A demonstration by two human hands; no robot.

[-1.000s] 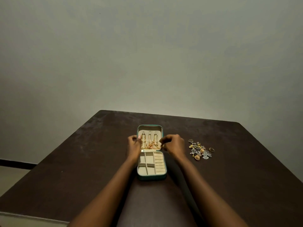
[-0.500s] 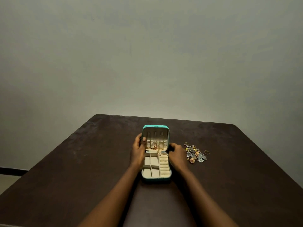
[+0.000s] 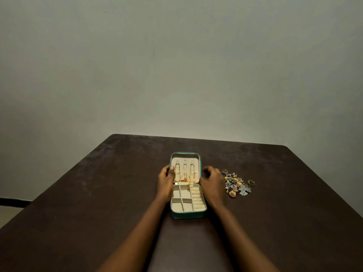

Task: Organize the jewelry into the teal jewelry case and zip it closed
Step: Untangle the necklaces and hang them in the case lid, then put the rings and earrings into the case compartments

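Gold-silver trinkets (image 3: 236,185) (earrings, perhaps) beside teal case (image 3: 185,214).

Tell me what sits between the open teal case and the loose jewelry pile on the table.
The right hand, blurred, fills that gap beside the teal case; only bare table separates it from the jewelry pile. Head view.

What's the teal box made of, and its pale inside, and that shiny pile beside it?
The teal jewelry case looks like faux leather or coated fabric: smooth and even outside; I can't tell which. Its cream lining looks like velvety cloth: matte, no glare. The loose pile of gold and silver jewelry looks like metal: it glints.
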